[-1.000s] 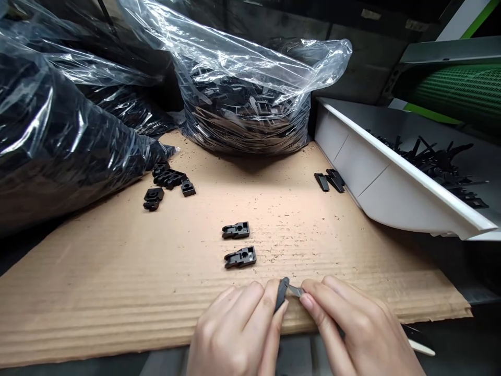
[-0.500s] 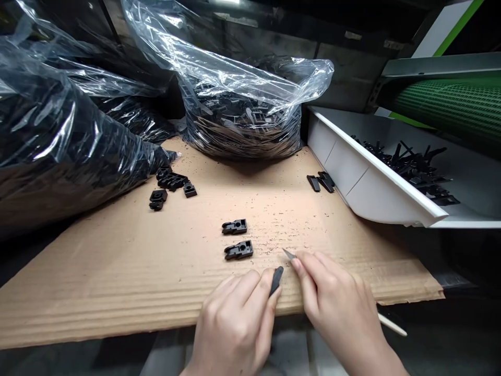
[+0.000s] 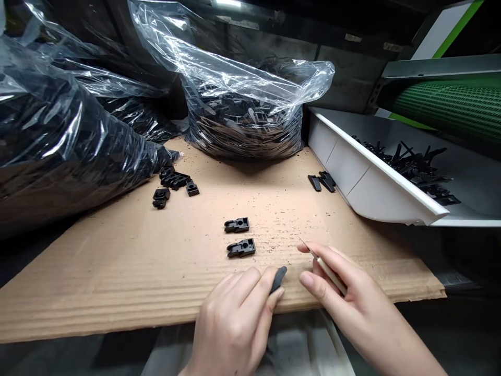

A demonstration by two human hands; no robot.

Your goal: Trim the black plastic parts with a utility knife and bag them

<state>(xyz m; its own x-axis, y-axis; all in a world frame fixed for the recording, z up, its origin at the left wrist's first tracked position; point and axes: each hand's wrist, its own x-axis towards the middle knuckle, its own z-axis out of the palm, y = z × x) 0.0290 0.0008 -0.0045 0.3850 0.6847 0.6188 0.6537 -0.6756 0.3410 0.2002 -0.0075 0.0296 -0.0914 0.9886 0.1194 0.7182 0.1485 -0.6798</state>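
My left hand (image 3: 235, 316) is closed around a small black plastic part (image 3: 278, 279), whose rounded end sticks out past the thumb and forefinger near the cardboard's front edge. To its right, my right hand (image 3: 344, 287) holds a thin craft knife (image 3: 327, 274) with a pale handle. The thumb is lifted off the handle, and the narrow blade points up and left, apart from the black part. Beyond my hands lie two black plastic pieces with square ends, a nearer one (image 3: 241, 248) and a farther one (image 3: 237, 225).
The cardboard sheet (image 3: 129, 271) carries dark shavings. More black pieces (image 3: 175, 180) lie by a filled plastic bag (image 3: 78, 141) at left, and flat black pieces (image 3: 321, 181) beside a grey tray (image 3: 352, 183) holding dark parts. Behind stands an open bag (image 3: 242, 120) of parts.
My right hand has moved right and turned its palm inward, and its thumb has come away from the knife. The blade tip now points up-left; my left hand is nearly still.
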